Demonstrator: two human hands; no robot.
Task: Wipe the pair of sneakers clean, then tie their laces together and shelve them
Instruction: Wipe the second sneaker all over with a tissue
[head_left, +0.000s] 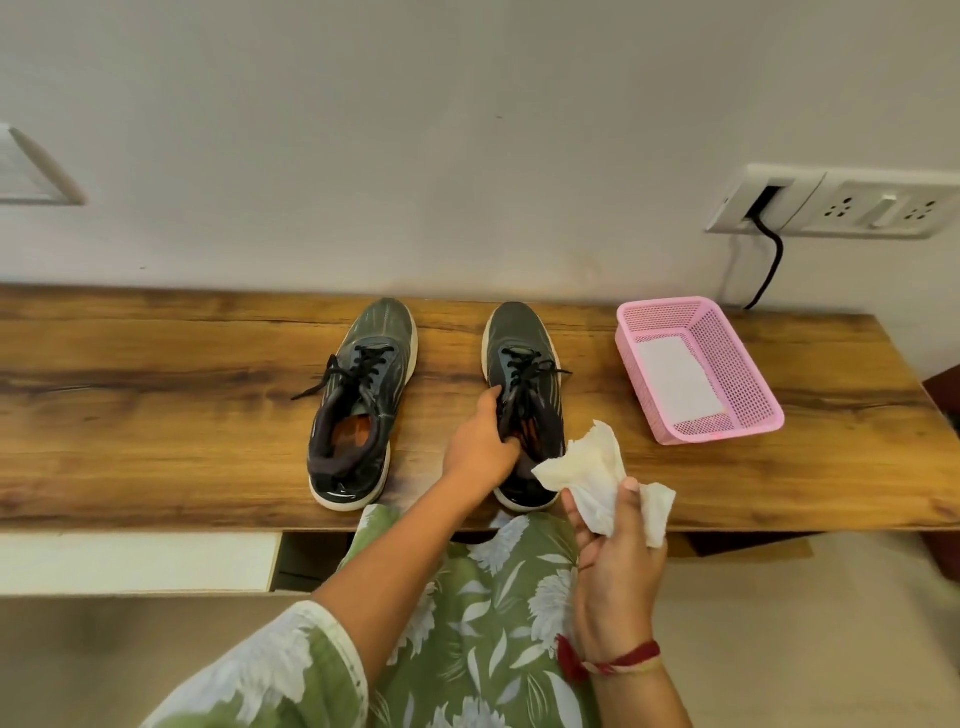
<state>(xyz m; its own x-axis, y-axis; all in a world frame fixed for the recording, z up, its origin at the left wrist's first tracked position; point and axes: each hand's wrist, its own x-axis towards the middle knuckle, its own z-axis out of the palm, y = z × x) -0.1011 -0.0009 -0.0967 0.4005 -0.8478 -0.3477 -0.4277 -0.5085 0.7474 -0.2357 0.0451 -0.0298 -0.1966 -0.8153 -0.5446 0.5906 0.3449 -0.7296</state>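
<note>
Two dark grey sneakers with white soles and black laces stand on the wooden shelf top (156, 395), toes toward the wall. The left sneaker (358, 400) stands alone with loose laces. My left hand (480, 447) grips the right sneaker (524, 364) at its collar, fingers inside the opening. My right hand (618, 556) is raised just in front of the shelf edge and holds a crumpled white wipe (592, 473) near the heel of the right sneaker, not touching it.
A pink plastic mesh basket (737, 374) with a white sheet in it stands to the right of the sneakers. A wall socket panel (841, 202) with a black cable hangs above it. An open compartment (311, 561) lies below the shelf top.
</note>
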